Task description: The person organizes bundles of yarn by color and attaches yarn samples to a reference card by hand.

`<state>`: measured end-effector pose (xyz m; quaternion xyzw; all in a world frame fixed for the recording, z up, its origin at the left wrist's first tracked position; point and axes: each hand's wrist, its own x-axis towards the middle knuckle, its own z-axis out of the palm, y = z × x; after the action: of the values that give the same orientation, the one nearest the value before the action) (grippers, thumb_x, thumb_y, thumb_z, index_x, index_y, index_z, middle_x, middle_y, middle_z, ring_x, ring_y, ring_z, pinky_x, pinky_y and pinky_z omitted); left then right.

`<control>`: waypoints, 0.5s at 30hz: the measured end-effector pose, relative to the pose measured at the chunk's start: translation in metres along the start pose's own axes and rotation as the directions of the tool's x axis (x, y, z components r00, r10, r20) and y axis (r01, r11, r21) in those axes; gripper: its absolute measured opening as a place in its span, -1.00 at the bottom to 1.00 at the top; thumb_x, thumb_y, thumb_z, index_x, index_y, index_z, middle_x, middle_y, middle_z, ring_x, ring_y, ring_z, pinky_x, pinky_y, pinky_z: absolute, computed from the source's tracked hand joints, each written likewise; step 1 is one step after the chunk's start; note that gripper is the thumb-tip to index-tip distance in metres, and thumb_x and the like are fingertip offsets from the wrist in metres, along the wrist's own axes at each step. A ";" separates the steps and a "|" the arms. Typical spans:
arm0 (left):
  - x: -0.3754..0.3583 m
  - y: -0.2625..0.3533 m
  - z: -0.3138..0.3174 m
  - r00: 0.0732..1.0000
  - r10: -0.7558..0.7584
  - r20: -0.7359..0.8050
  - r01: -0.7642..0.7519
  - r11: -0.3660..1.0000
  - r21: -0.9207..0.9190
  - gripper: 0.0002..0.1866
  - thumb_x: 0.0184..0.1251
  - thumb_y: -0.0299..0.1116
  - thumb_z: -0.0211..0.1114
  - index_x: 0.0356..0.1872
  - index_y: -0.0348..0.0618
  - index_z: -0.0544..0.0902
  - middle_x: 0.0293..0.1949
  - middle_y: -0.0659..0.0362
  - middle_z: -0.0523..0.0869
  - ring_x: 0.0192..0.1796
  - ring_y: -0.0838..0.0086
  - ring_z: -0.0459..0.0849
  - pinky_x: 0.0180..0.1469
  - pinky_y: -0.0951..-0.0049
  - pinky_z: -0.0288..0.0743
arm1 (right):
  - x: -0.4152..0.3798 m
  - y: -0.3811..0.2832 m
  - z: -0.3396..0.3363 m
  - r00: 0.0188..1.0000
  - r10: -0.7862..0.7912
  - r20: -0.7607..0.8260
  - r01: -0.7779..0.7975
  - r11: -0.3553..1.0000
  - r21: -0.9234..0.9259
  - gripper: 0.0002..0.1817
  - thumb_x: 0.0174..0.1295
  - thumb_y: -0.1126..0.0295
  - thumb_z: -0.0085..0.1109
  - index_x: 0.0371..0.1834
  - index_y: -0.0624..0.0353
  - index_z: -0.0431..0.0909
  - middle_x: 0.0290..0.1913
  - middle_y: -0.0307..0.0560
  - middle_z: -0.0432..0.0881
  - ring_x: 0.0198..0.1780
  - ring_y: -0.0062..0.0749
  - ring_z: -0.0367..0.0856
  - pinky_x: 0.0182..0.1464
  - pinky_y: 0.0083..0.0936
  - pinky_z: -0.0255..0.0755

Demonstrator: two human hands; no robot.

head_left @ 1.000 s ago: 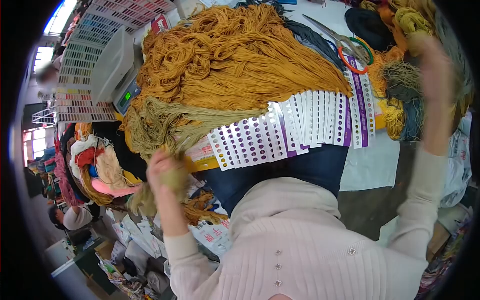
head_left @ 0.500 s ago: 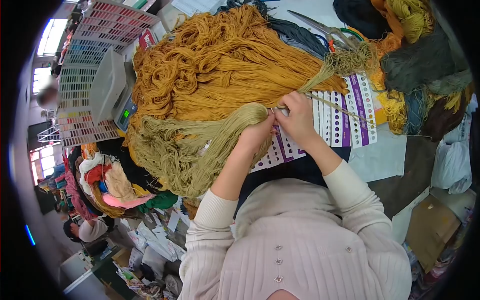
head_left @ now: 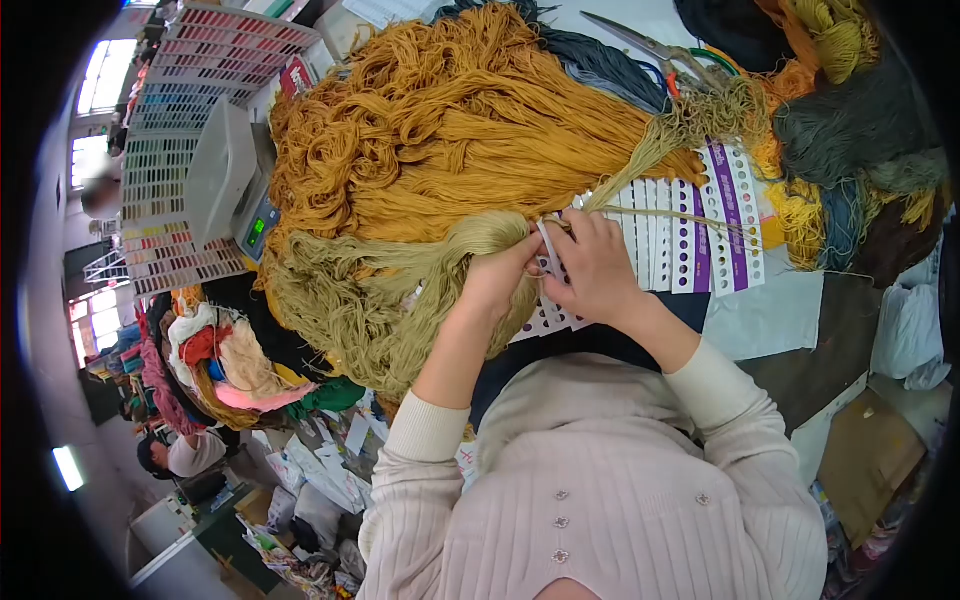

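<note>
My left hand (head_left: 496, 278) is closed around a thick hank of olive-green yarn (head_left: 375, 320), whose looped end bulges above the fingers. Close on its right, my right hand (head_left: 598, 268) bends its fingers at thin olive strands (head_left: 625, 180), which run up to a tangled olive bunch (head_left: 715, 118). A narrow white strip (head_left: 549, 250) shows between the two hands; how it is held is partly hidden. Under and right of the hands lie white and purple cards with punched holes (head_left: 735, 215). A large heap of mustard-brown yarn (head_left: 440, 130) spreads just beyond.
Scissors (head_left: 635, 38) lie at the back beside dark blue yarn (head_left: 610, 75). Grey-green yarn (head_left: 835, 125) and yellow yarn (head_left: 800, 220) pile up at right. A scale (head_left: 255, 215) and colour charts (head_left: 170, 150) stand left. Another person (head_left: 190, 455) is far off at lower left.
My right hand has shifted slightly down, its thumb now lower and apart from the fingertips. A white strip now shows between the hands. My left hand still grips the hank.
</note>
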<state>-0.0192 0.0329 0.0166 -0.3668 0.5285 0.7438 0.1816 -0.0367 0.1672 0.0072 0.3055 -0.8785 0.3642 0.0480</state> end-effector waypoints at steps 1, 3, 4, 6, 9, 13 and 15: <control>0.001 -0.001 0.000 1.000 0.005 0.009 -0.005 1.000 -0.014 -0.92 0.09 -0.47 0.11 -0.42 -0.26 0.51 -0.60 0.26 0.48 -0.62 0.65 0.39 -0.58 0.66 0.28 | 0.002 0.004 -0.001 1.000 0.005 0.014 -0.006 0.999 0.047 -0.65 -0.30 0.26 0.15 -0.40 0.18 0.42 -0.37 -0.10 0.34 -0.29 -0.22 0.31 -0.26 -0.39 0.17; 0.005 -0.007 0.000 1.000 0.013 0.028 -0.012 0.999 -0.039 -0.90 0.08 -0.44 0.11 -0.44 -0.26 0.52 -0.59 0.26 0.49 -0.61 0.66 0.38 -0.57 0.67 0.28 | 0.007 0.009 -0.002 0.996 0.043 0.077 -0.055 0.987 0.154 -0.68 -0.31 0.26 0.15 -0.46 0.19 0.43 -0.41 -0.09 0.36 -0.31 -0.22 0.34 -0.27 -0.38 0.19; 0.006 -0.011 0.001 1.000 -0.005 -0.027 0.004 0.999 -0.034 -0.89 0.07 -0.43 0.12 -0.45 -0.26 0.53 -0.58 0.26 0.50 -0.60 0.65 0.39 -0.56 0.67 0.28 | 0.011 0.012 -0.004 0.989 0.073 0.126 -0.099 0.973 0.208 -0.70 -0.32 0.26 0.15 -0.49 0.20 0.44 -0.43 -0.09 0.37 -0.33 -0.22 0.35 -0.29 -0.38 0.20; 0.010 -0.015 0.006 0.991 -0.037 -0.132 0.033 0.999 -0.031 -0.87 0.05 -0.40 0.13 -0.48 -0.26 0.54 -0.57 0.24 0.51 -0.58 0.65 0.40 -0.54 0.68 0.28 | 0.017 0.014 -0.005 0.990 0.077 0.116 -0.107 0.954 0.281 -0.70 -0.37 0.37 0.17 -0.48 0.28 0.46 -0.50 -0.05 0.38 -0.42 -0.21 0.39 -0.39 -0.43 0.27; 0.008 -0.010 0.014 0.971 -0.017 -0.237 0.054 0.987 0.151 -0.85 0.09 -0.38 0.11 -0.46 -0.26 0.54 -0.60 0.27 0.51 -0.59 0.64 0.45 -0.62 0.69 0.24 | 0.018 0.014 -0.003 0.984 0.108 0.141 -0.140 0.959 0.246 -0.69 -0.37 0.38 0.18 -0.47 0.27 0.46 -0.47 -0.04 0.40 -0.39 -0.19 0.40 -0.36 -0.42 0.29; -0.003 0.003 0.013 0.980 0.025 -0.199 0.033 0.958 0.285 -0.85 0.08 -0.36 0.10 -0.52 -0.23 0.52 -0.62 0.26 0.50 -0.61 0.65 0.43 -0.60 0.68 0.24 | 0.018 0.013 -0.005 0.984 0.143 0.104 -0.168 0.939 0.300 -0.71 -0.37 0.36 0.14 -0.49 0.25 0.47 -0.45 -0.04 0.41 -0.36 -0.17 0.42 -0.31 -0.41 0.33; 0.007 -0.009 -0.010 0.982 0.179 -0.063 -0.169 0.976 0.138 -0.87 0.07 -0.38 0.08 -0.55 -0.22 0.50 -0.64 0.27 0.49 -0.63 0.65 0.40 -0.59 0.68 0.24 | 0.016 0.014 -0.006 0.985 0.153 0.079 -0.171 0.929 0.328 -0.68 -0.37 0.37 0.13 -0.45 0.27 0.47 -0.44 -0.03 0.42 -0.34 -0.18 0.43 -0.31 -0.42 0.34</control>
<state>-0.0144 0.0263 0.0040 -0.3338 0.6131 0.7060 0.1195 -0.0586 0.1707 0.0077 0.2451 -0.8272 0.5023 -0.0577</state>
